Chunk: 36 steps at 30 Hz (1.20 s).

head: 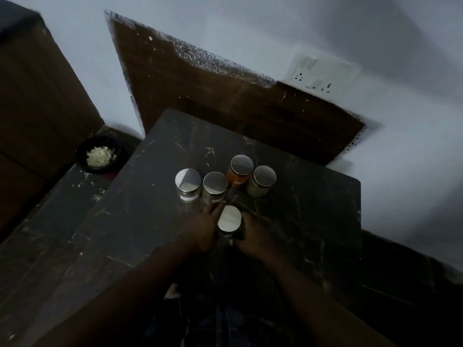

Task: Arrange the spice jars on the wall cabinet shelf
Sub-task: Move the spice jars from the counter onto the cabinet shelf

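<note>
The nearest spice jar (229, 219) stands upright on the dark marbled slab (305, 221) with its bright metal lid facing up, caught between my two hands; my left hand (203, 230) lies against its left side with the fingers stretched forward and fairly straight, touching the glass rather than wrapping it; my right hand (251, 237) curls round its right side and grips it. Just beyond my fingertips the other jars stand in a loose row, all lidded in the same metal; the leftmost jar (188, 184) carries a pale band low on its side; the second jar (215, 186) stands just beside it, near my left fingertips; the orange jar (240, 170) sits furthest back with a small white label; the pale jar (262, 181) is just to its right. The light is too dim for me to read any writing on the labels. Off to the left, on a lower surface, a black bowl (100, 155) holds pale shreds; behind the slab rises a brown wooden panel (213, 96), with a white switch plate (323, 73) on the wall above it and a brown cabinet (37, 101) at far left.
</note>
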Each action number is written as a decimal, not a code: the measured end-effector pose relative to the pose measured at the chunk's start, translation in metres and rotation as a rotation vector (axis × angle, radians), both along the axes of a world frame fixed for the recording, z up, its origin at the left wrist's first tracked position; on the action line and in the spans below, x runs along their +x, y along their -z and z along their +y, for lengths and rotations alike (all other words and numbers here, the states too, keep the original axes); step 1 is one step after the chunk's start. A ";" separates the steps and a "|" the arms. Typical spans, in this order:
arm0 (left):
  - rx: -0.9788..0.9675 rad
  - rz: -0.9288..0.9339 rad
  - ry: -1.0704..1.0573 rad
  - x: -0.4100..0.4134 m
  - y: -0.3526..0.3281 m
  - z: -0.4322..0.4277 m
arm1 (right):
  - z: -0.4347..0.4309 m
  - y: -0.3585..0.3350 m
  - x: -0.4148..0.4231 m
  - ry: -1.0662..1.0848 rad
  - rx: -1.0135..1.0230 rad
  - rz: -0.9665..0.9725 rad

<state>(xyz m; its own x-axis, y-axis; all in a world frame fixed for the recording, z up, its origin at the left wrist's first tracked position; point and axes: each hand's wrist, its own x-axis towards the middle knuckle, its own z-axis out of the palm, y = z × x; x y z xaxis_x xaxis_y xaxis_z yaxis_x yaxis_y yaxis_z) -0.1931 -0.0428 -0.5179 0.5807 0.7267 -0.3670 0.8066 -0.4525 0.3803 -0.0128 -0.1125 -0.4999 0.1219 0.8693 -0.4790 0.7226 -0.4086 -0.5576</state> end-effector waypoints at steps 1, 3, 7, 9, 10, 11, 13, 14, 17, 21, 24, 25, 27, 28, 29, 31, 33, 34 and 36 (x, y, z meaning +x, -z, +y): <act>-0.009 -0.002 0.007 0.001 0.001 0.001 | 0.000 0.001 0.000 0.010 -0.014 0.012; -0.025 -0.019 0.017 0.003 0.003 0.005 | 0.000 0.003 -0.002 0.039 -0.043 0.044; -0.020 -0.075 0.018 0.010 0.001 0.010 | 0.000 0.005 -0.005 0.072 -0.066 0.026; -0.040 -0.126 0.017 0.010 -0.002 0.009 | -0.004 0.007 -0.004 0.083 -0.050 0.014; -0.053 -0.164 0.015 0.010 -0.003 0.007 | -0.006 0.008 -0.003 0.083 -0.034 0.013; -0.058 -0.205 0.011 0.009 -0.006 0.006 | -0.008 0.008 -0.003 0.083 -0.016 0.011; -0.036 -0.309 -0.018 0.006 -0.011 0.007 | -0.005 0.002 -0.002 0.097 0.050 0.029; -0.016 -0.372 -0.055 0.005 -0.013 0.005 | -0.005 -0.002 -0.002 0.120 0.098 0.059; 0.000 -0.565 -0.166 0.008 -0.036 0.007 | -0.008 -0.030 -0.003 0.190 0.270 0.149; 0.007 -0.799 -0.254 0.019 -0.077 0.019 | -0.003 -0.064 -0.002 0.264 0.431 0.214; 0.024 -0.944 -0.296 0.033 -0.122 0.035 | 0.017 -0.104 0.003 0.333 0.528 0.223; 0.010 -1.009 -0.294 0.038 -0.138 0.041 | 0.024 -0.120 0.008 0.347 0.565 0.230; 0.006 -1.113 -0.261 0.049 -0.172 0.056 | 0.037 -0.155 0.021 0.363 0.670 0.271; 0.016 -1.141 -0.230 0.055 -0.193 0.062 | 0.043 -0.174 0.029 0.369 0.738 0.296; 0.025 -1.164 -0.191 0.061 -0.213 0.068 | 0.047 -0.194 0.037 0.382 0.809 0.315; 0.030 -1.226 -0.081 0.075 -0.255 0.083 | 0.057 -0.234 0.057 0.369 0.964 0.330; 0.034 -1.256 -0.006 0.084 -0.293 0.092 | 0.069 -0.269 0.063 0.313 1.044 0.315; 0.079 -1.269 0.024 0.092 -0.315 0.097 | 0.073 -0.289 0.069 0.293 1.105 0.296; 0.162 -1.323 0.053 0.112 -0.361 0.106 | 0.084 -0.331 0.083 0.273 1.225 0.274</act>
